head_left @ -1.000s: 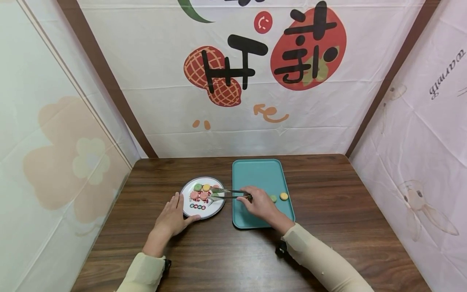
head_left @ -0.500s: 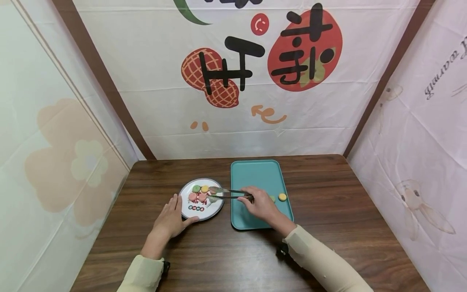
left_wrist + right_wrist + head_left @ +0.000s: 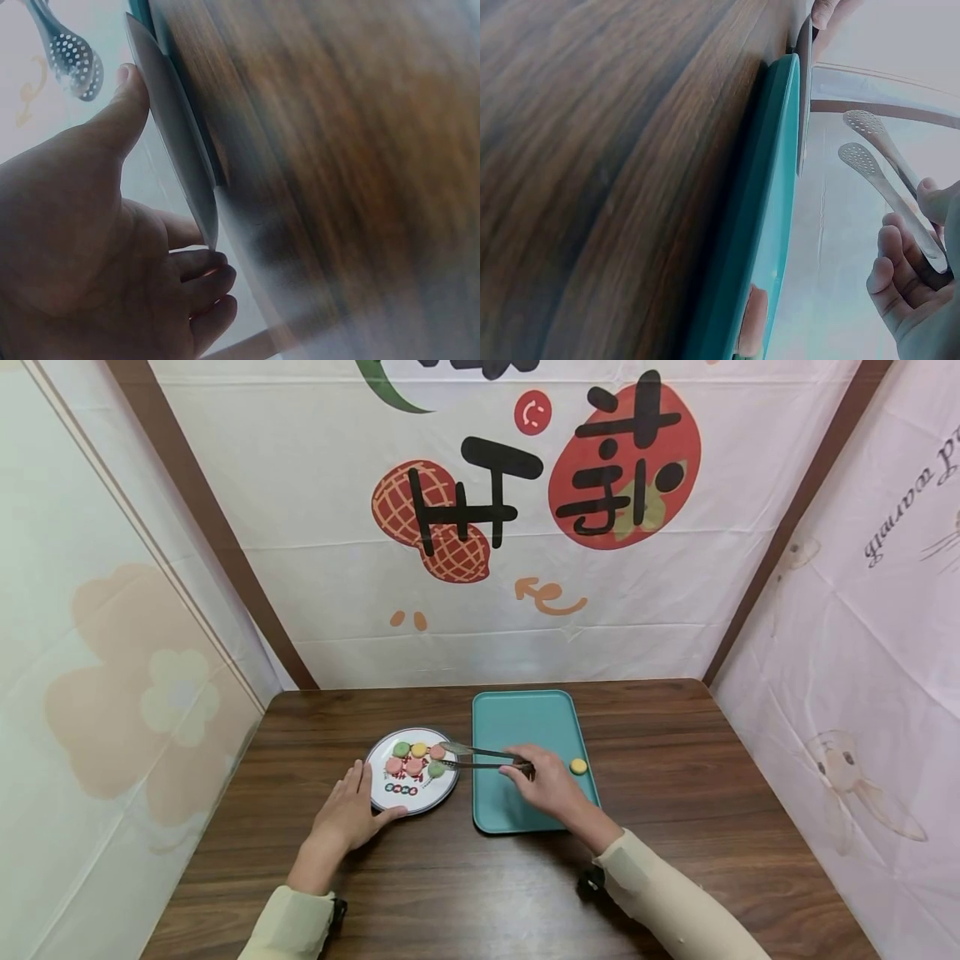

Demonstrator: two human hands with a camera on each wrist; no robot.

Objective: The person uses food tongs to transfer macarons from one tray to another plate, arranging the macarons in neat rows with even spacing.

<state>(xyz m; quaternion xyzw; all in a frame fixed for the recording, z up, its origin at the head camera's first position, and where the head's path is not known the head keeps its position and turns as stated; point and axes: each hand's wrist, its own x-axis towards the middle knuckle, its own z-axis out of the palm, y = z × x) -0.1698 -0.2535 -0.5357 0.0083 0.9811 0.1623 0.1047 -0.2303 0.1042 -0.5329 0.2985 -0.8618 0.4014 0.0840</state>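
My left hand (image 3: 347, 810) rests against the near left rim of a round white plate (image 3: 444, 793), thumb and fingers spread along it. On the plate sit pink macarons (image 3: 413, 767), green macarons (image 3: 402, 749) and a yellow macaron (image 3: 418, 749) in two rows. My right hand (image 3: 549, 783) grips metal tongs (image 3: 487, 766) over the teal tray (image 3: 517, 718). Their perforated heads, parted with nothing held between them, reach over the plate's right edge beside a green macaron (image 3: 437, 769). Another yellow macaron (image 3: 578, 766) lies at the tray's right side, right of my hand.
Plate and tray stand side by side on a brown wooden table (image 3: 465, 893), a narrow gap between them. Printed white cloth walls (image 3: 337, 635) enclose the table at the back and both sides.
The tongs have drawn right from over the macarons, leaving the right-hand green one uncovered on the plate. My right hand has shifted right and now hides the tray's green macaron. My left hand keeps its place.
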